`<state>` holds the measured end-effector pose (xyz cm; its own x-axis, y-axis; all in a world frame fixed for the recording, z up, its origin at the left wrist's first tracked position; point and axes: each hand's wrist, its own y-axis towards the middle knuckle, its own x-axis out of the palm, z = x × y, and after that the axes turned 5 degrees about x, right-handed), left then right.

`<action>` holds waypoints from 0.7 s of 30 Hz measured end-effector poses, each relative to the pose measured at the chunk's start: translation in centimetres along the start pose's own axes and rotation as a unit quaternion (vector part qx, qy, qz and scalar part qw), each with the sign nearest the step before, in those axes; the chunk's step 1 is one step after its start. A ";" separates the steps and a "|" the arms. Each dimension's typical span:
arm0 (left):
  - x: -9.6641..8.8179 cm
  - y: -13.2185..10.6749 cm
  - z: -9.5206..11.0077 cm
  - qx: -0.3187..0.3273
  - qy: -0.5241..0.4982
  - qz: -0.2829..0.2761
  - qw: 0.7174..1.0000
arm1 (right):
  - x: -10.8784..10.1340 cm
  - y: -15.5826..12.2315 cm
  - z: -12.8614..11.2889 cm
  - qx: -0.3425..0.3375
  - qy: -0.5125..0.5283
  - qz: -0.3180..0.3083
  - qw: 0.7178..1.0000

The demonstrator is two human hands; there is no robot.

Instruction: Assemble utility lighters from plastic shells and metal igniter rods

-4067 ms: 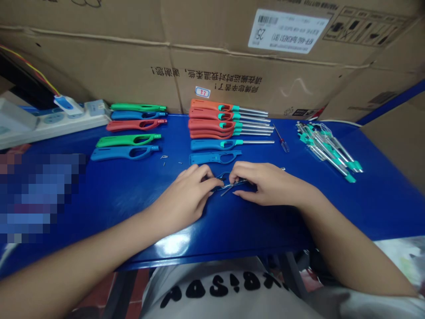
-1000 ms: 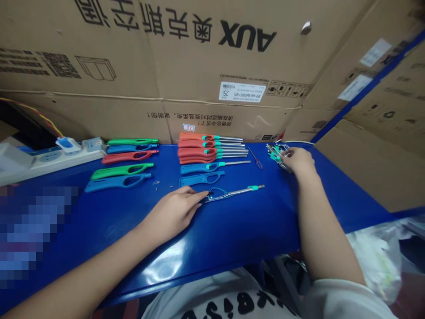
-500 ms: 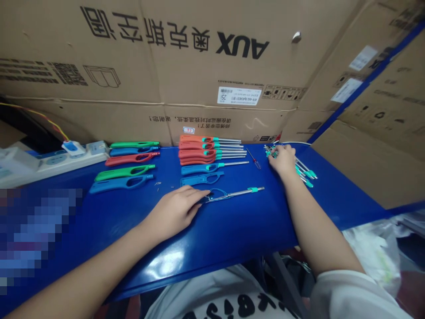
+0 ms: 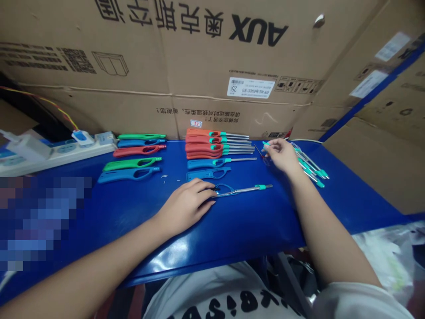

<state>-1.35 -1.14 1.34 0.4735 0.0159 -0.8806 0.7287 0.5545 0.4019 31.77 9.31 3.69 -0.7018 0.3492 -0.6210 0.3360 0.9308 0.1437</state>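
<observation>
My left hand (image 4: 187, 206) is laid over the handle end of an opened gas lighter (image 4: 250, 190), holding it on the table. Its blue trigger loop and metal tube with a teal collar stick out to the right; the handle is hidden under my fingers. My right hand (image 4: 282, 155) is closed in a pinch, with a small teal part (image 4: 265, 145) at the fingertips. Beside that wrist lies a bunch of metal lighter tubes with teal pieces (image 4: 310, 167). A thin screwdriver (image 4: 262, 155) lies just left of the right fingers.
Red, orange and blue lighters with tubes (image 4: 204, 148) lie stacked mid-table, a blue handle half (image 4: 208, 173) in front. Several coloured handle shells (image 4: 133, 164) lie left, near small metal bits (image 4: 164, 177). A power strip (image 4: 63, 155) stands at far left. Cardboard (image 4: 199, 62) walls the back.
My right hand has drawn back slightly from the tubes, and a teal part now shows at its fingertips. My left hand stays on the lighter, its fingers lying flatter. The view has shifted.
</observation>
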 end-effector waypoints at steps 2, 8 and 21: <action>0.2 0.1 -0.2 -0.003 -0.009 0.016 1.000 | 0.7 -0.9 -0.9 0.014 0.037 -0.082 0.996; 0.1 0.2 -0.1 -0.006 -0.038 0.048 0.998 | 2.4 -3.6 -1.8 -0.072 -0.039 -0.219 0.972; 0.0 0.3 0.0 -0.039 -0.106 0.017 0.993 | 0.4 -5.4 -2.9 -0.217 -0.252 -0.287 0.898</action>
<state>-1.11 -1.02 1.46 0.5964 -0.1355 -0.7912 0.6744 0.6191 0.4023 27.85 4.69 4.92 -0.2706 -0.1931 -0.9431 -0.3435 0.9345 -0.0927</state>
